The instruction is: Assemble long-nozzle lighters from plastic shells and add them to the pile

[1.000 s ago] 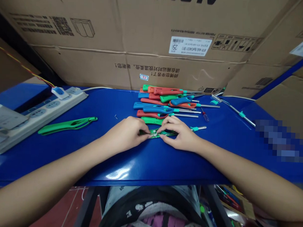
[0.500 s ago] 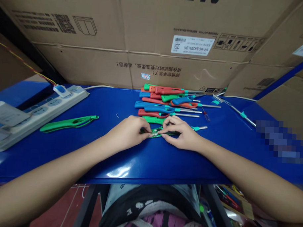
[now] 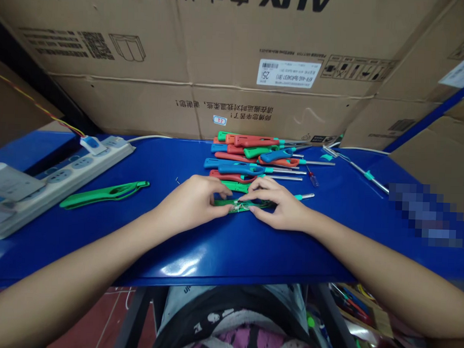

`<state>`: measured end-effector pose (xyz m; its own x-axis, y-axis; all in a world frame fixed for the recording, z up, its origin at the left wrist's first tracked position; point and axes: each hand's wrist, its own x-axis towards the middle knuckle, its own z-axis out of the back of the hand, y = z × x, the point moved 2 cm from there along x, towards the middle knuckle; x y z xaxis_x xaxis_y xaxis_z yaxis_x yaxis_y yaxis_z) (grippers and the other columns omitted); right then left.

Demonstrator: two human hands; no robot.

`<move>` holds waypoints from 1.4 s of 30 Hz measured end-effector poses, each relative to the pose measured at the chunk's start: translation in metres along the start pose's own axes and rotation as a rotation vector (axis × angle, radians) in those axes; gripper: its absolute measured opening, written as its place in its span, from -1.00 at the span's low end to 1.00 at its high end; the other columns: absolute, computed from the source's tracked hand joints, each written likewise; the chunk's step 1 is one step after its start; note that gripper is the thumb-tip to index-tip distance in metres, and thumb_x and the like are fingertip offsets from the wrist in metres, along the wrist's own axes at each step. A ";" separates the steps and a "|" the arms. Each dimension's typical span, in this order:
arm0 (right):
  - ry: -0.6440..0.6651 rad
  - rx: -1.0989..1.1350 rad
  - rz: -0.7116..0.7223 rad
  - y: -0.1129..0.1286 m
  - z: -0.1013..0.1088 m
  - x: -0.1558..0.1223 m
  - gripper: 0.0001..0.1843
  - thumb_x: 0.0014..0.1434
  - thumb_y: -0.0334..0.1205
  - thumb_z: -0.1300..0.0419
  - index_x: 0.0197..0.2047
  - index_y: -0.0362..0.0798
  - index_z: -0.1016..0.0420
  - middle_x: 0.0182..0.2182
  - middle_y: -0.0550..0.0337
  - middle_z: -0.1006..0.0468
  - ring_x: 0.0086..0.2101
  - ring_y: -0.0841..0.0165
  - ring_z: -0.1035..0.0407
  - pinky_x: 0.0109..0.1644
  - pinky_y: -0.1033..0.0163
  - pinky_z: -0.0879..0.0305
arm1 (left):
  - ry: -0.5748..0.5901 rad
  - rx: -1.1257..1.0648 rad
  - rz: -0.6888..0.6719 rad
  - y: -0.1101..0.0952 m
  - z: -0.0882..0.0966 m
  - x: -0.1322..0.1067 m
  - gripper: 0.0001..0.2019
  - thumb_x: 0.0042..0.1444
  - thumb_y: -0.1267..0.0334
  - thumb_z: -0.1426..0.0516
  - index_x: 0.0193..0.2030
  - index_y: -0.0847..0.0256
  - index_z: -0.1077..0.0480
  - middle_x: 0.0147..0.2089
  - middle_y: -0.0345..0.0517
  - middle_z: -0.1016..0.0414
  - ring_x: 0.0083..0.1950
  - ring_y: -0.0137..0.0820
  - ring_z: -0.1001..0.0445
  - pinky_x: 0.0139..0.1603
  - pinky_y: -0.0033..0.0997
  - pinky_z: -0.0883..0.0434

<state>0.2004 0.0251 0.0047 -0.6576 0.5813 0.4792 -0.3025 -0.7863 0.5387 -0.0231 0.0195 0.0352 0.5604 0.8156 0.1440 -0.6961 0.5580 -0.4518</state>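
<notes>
An opened green long-nosed lighter [image 3: 239, 206] lies on the blue table in front of me, its pale inner parts and thin wires showing. Its metal tip pokes out to the right past my right hand [image 3: 282, 205], whose thumb and fingers pinch around the lighter's middle. At the other end, my left hand [image 3: 198, 199] has its thumb and fingers closed on the casing; the exact grip is partly hidden. Off to the left rests a loose green casing half [image 3: 102, 196]. Another green lighter [image 3: 235, 186] lies just behind my hands.
Several red, blue, orange and green lighters [image 3: 240, 169] are piled at the back before a large cardboard box [image 3: 143, 105]. A small screwdriver [image 3: 313, 179] lies right of them. A power strip [image 3: 116, 148] runs along the left. Metal lighter tubes [image 3: 378, 183] lie at right.
The camera view has shifted slightly. My left fingers have parted a little from the inner parts, and more of the wires shows between my hands. The lighter stays in place.
</notes>
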 end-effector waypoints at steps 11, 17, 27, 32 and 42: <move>0.234 -0.295 0.011 0.004 0.015 -0.003 -0.92 0.28 -0.29 -0.17 -0.16 -0.02 -0.47 -0.22 0.09 -0.52 -0.22 0.27 -0.41 -0.14 0.18 -0.35 | 0.025 0.093 -0.266 -0.015 -0.021 -0.005 -0.78 0.31 0.28 -0.11 0.06 0.22 -0.44 0.04 0.03 -0.53 0.13 -0.18 -0.47 0.17 -0.16 -0.45; 0.231 -0.215 -0.038 0.003 0.017 -0.004 -0.90 0.27 -0.31 -0.18 -0.15 0.00 -0.49 -0.22 0.12 -0.56 -0.23 0.30 -0.46 -0.18 0.24 -0.36 | 0.042 0.053 -0.278 -0.011 -0.025 -0.004 -0.76 0.35 0.36 -0.04 0.05 0.15 -0.47 0.05 -0.01 -0.52 0.07 -0.26 -0.52 0.13 -0.24 -0.48; 0.294 -0.234 -0.031 0.009 0.028 -0.005 -0.81 0.28 -0.35 -0.17 -0.11 -0.02 -0.60 -0.15 0.09 -0.61 -0.20 0.28 -0.52 -0.11 0.21 -0.42 | 0.034 0.213 -0.340 -0.009 -0.028 -0.006 -0.68 0.37 0.37 -0.02 0.15 0.09 -0.49 0.13 -0.02 -0.53 0.13 -0.17 -0.52 0.12 -0.16 -0.51; 0.291 -0.274 -0.026 0.010 0.028 -0.005 -0.79 0.27 -0.33 -0.18 -0.11 -0.01 -0.64 -0.14 0.10 -0.62 -0.21 0.28 -0.53 -0.12 0.19 -0.43 | 0.023 0.254 -0.356 -0.010 -0.030 -0.005 -0.67 0.36 0.37 -0.02 0.14 0.12 -0.51 0.15 0.02 -0.54 0.16 -0.14 -0.49 0.13 -0.12 -0.51; 0.104 -0.418 -0.041 0.003 0.033 -0.001 -0.80 0.30 -0.29 -0.14 -0.09 -0.05 -0.58 -0.15 0.06 -0.63 -0.12 0.19 -0.50 -0.03 0.09 -0.43 | 0.015 0.169 -0.388 -0.004 -0.033 -0.003 -0.66 0.36 0.38 -0.02 0.14 0.15 -0.52 0.15 0.06 -0.54 0.17 -0.14 -0.48 0.18 -0.04 -0.49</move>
<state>0.2230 0.0293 0.0282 -0.6993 0.6061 0.3791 -0.5690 -0.7929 0.2180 -0.0069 0.0097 0.0079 0.8007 0.5389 0.2618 -0.4958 0.8413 -0.2154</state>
